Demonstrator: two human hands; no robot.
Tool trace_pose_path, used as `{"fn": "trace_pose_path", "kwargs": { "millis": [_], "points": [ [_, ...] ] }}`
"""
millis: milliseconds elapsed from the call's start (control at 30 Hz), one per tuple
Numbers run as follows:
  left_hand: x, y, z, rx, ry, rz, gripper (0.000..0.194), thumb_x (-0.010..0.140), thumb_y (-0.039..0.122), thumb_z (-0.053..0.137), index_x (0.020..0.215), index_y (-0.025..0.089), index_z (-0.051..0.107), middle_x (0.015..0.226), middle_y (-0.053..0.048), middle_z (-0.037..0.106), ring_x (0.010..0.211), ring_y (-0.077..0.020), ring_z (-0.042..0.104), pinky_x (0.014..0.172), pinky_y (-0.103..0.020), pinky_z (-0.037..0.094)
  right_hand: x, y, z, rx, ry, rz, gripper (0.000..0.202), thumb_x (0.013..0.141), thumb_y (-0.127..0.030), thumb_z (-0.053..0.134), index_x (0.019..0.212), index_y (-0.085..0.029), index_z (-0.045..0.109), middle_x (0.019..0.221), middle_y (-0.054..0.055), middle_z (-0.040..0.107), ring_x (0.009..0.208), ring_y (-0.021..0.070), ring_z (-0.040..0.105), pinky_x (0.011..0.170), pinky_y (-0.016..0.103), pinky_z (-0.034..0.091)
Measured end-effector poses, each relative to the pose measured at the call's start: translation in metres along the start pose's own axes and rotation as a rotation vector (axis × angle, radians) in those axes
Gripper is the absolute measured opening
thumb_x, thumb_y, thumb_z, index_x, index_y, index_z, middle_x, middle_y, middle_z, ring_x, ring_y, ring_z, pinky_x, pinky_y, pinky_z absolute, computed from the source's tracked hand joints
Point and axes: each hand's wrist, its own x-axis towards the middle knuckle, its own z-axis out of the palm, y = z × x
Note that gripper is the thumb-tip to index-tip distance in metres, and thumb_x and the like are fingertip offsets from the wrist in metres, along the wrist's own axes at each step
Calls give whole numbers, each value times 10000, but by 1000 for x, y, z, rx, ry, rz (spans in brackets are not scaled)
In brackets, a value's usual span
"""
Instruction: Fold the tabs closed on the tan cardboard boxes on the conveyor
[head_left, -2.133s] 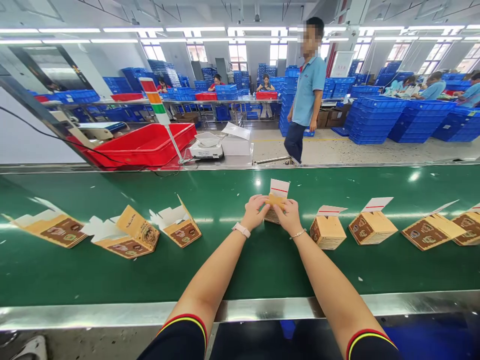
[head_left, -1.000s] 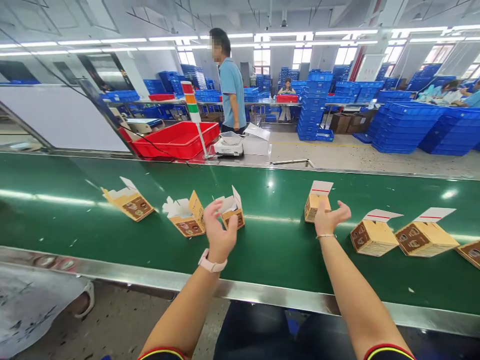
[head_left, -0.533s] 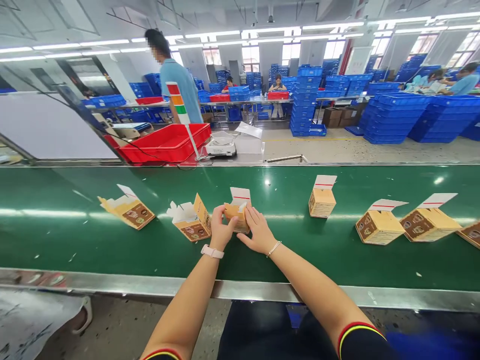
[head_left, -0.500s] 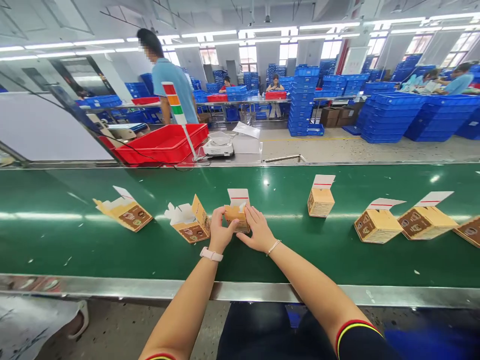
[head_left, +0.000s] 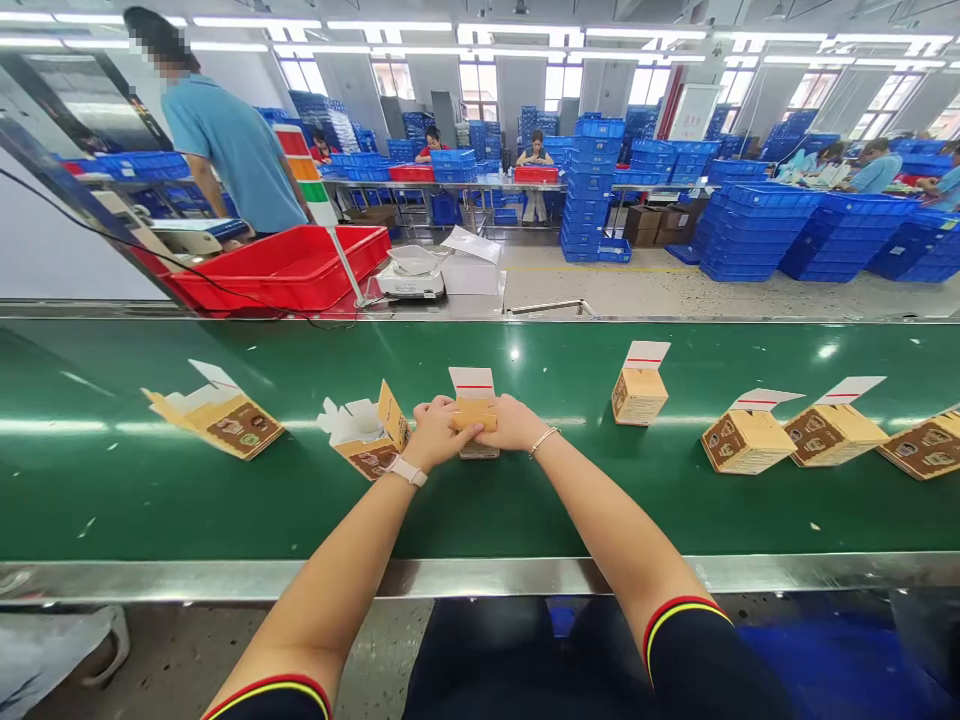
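Between my two hands a small tan and brown carton (head_left: pixel 475 412) stands on the green belt, its white flap with a red line raised at the back. My left hand (head_left: pixel 439 434) grips the carton's left side, with the thumb across its front upper edge. Against the right side my right hand (head_left: pixel 515 424) is closed, its fingers partly hidden behind the box. Just left, near my left wrist, sits an open carton (head_left: pixel 369 440) with white flaps spread and a tan lid upright. Farther left another open carton (head_left: pixel 225 415) lies tilted.
The green conveyor belt (head_left: pixel 570 500) has a metal edge (head_left: pixel 510 578) in front of me. Rightward stand a carton (head_left: pixel 639 395) and several more with raised flaps. Beyond the belt are a red bin (head_left: pixel 285 270), a scale (head_left: pixel 411 275), a signal light (head_left: pixel 306 178) and a person in blue (head_left: pixel 229 150).
My fingers have closed in over the carton's top, and its top panel now lies between my hands. The open cartons at left have shifted leftward in view. The person in blue appears farther left.
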Motion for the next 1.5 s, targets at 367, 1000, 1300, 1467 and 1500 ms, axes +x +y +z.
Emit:
{"fn": "trace_pose_path", "kwargs": {
  "millis": [367, 1000, 1300, 1467, 1500],
  "points": [
    [7, 23, 14, -71, -83, 2, 269, 815, 440, 523, 683, 260, 673, 847, -63, 715, 961, -274, 528, 952, -490, 288, -26, 8, -13, 0, 161, 141, 345, 763, -470, 652, 966, -192, 680, 1051, 123, 624, 864, 255, 554, 758, 388, 477],
    [33, 64, 40, -251, -10, -230, 192, 858, 370, 501, 811, 254, 646, 748, -36, 642, 897, -255, 535, 935, -423, 314, -47, 30, -27, 402, 384, 401, 263, 734, -455, 612, 640, -209, 616, 790, 42, 647, 797, 215, 610, 780, 371, 512],
    [33, 84, 65, -434, 117, -385, 351, 767, 160, 609, 1082, 228, 470, 985, -48, 614, 925, -198, 576, 932, -394, 398, -55, 29, 0, 773, 833, 915, 379, 614, -341, 684, 918, -213, 498, 1059, 95, 529, 917, 212, 603, 813, 386, 551],
    [38, 94, 77, -878, 0, -783, 509, 725, 115, 667, 1140, 214, 391, 1068, -80, 571, 844, -162, 626, 775, -313, 497, -59, 40, -3, 867, 768, 951, 357, 616, -242, 616, 932, -223, 452, 956, 68, 589, 852, 209, 635, 713, 342, 575],
    [41, 96, 78, -906, -50, -815, 489, 709, 115, 688, 1104, 203, 414, 1011, -75, 586, 805, -169, 634, 747, -319, 505, -61, 41, -4, 876, 761, 955, 349, 613, -223, 605, 925, -226, 448, 928, 60, 598, 834, 208, 639, 691, 334, 576]
  ]
}}
